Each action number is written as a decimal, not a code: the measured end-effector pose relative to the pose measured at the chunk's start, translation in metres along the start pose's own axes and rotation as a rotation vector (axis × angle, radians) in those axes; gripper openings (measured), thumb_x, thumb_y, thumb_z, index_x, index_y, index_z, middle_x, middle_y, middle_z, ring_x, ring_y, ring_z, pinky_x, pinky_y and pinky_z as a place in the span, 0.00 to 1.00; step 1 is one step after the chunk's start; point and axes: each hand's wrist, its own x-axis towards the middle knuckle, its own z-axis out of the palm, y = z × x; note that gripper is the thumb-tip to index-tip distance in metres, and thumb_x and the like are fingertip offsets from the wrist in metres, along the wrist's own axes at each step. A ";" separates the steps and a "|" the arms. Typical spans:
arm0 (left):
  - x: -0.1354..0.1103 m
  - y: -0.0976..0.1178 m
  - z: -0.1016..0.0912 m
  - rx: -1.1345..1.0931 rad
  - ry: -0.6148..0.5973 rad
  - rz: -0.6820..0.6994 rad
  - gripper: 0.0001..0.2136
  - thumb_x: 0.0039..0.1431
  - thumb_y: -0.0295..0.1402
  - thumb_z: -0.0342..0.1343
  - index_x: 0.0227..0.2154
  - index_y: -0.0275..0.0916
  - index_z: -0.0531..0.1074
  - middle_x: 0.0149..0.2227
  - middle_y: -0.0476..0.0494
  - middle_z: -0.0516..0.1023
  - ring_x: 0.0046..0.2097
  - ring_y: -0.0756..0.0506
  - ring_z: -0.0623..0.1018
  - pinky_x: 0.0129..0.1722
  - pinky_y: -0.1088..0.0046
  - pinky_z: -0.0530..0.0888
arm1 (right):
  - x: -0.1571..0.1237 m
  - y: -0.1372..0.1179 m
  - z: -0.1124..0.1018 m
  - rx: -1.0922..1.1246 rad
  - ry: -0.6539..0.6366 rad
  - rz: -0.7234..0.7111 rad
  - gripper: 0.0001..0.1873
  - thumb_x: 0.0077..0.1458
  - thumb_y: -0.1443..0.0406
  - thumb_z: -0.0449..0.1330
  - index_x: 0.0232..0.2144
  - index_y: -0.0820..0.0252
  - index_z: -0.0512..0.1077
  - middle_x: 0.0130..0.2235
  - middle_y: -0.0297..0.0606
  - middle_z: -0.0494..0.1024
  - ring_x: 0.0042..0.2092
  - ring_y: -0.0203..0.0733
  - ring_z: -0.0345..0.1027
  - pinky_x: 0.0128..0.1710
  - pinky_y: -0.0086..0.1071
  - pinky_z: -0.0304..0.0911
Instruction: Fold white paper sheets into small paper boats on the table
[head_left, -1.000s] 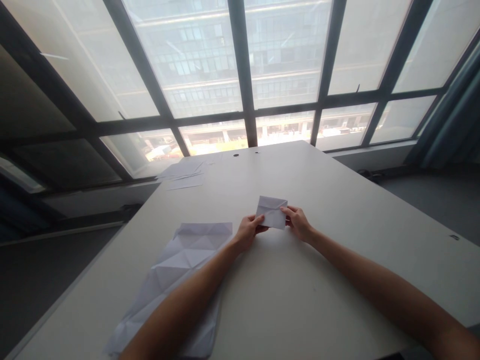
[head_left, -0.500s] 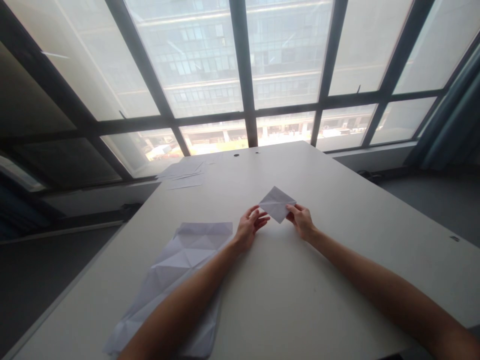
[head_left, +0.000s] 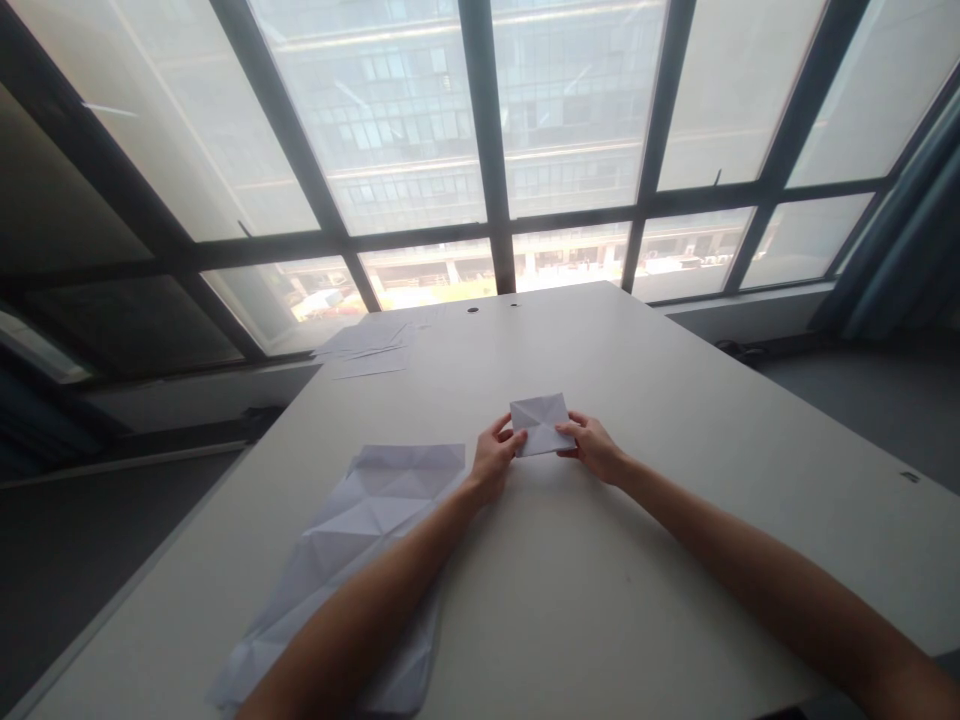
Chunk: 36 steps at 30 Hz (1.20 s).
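A small square of folded white paper point(head_left: 541, 418), with crease lines meeting near its middle, is held just above the table. My left hand point(head_left: 496, 452) pinches its left edge, thumb on the upper face. On the opposite edge my right hand point(head_left: 592, 443) grips it the same way, with the fingers partly hidden underneath. Larger creased white sheets point(head_left: 375, 520) lie to the left, partly covered by my left forearm.
The white table point(head_left: 570, 590) stretches toward the tall windows point(head_left: 420, 120). Several flat white sheets point(head_left: 367, 350) lie at its far left edge. A blue curtain point(head_left: 892, 260) hangs on the right.
The paper has turned from a diamond to a squared position and come slightly nearer. My left hand, loose at its corner before, has closed on the left edge; my right hand has shifted its hold.
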 end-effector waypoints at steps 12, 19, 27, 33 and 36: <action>-0.007 0.008 -0.012 1.165 -0.279 0.553 0.20 0.48 0.40 0.69 0.45 0.46 0.77 0.50 0.42 0.75 0.52 0.40 0.72 0.55 0.60 0.68 | 0.011 0.013 -0.020 -0.902 0.229 -0.232 0.08 0.48 0.68 0.58 0.32 0.62 0.75 0.24 0.38 0.77 0.24 0.37 0.68 0.23 0.27 0.58; -0.002 0.008 -0.020 1.218 -0.405 0.592 0.10 0.61 0.34 0.58 0.44 0.47 0.78 0.49 0.44 0.76 0.51 0.43 0.73 0.53 0.64 0.69 | 0.011 -0.008 -0.042 -1.209 -0.098 -0.480 0.10 0.54 0.65 0.59 0.33 0.56 0.80 0.30 0.37 0.79 0.33 0.40 0.69 0.36 0.31 0.61; -0.001 0.008 -0.020 1.250 -0.384 0.541 0.11 0.64 0.35 0.54 0.46 0.50 0.78 0.41 0.44 0.75 0.44 0.45 0.71 0.48 0.68 0.69 | 0.016 -0.009 -0.053 -1.018 -0.430 -0.633 0.13 0.51 0.56 0.66 0.37 0.54 0.80 0.39 0.41 0.77 0.44 0.44 0.68 0.46 0.36 0.63; -0.001 0.013 -0.017 1.076 -0.209 0.399 0.13 0.63 0.33 0.52 0.50 0.44 0.71 0.38 0.47 0.78 0.43 0.45 0.75 0.46 0.69 0.70 | 0.021 0.000 -0.053 -0.954 -0.288 -0.629 0.11 0.58 0.62 0.58 0.29 0.55 0.79 0.31 0.39 0.77 0.36 0.42 0.68 0.40 0.34 0.63; -0.002 0.014 -0.017 1.031 -0.126 0.323 0.15 0.61 0.31 0.52 0.51 0.45 0.67 0.36 0.49 0.78 0.39 0.46 0.76 0.44 0.69 0.71 | 0.022 0.004 -0.051 -0.920 -0.166 -0.553 0.11 0.59 0.62 0.56 0.37 0.56 0.79 0.30 0.36 0.78 0.32 0.40 0.68 0.36 0.32 0.63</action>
